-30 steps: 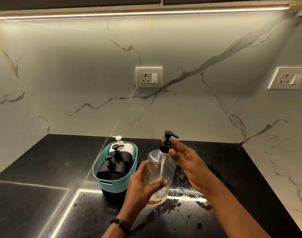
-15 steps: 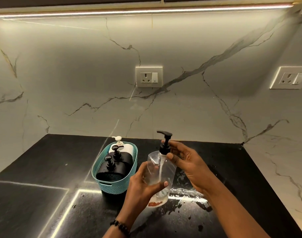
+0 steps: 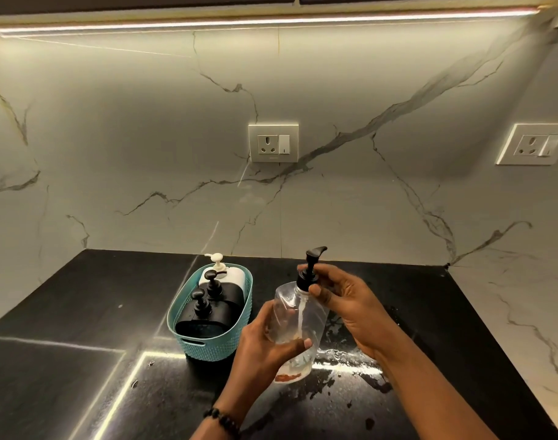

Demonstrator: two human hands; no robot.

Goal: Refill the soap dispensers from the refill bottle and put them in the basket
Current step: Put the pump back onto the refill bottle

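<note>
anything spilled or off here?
Yes: liquid is splashed over the black counter under and right of the clear bottle the left hand holds. The bottle looks nearly empty. Basket contents stand upright.

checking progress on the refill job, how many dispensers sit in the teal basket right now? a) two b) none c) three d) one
c: the teal basket holds three pump dispensers, two black and one white at the back.
</note>
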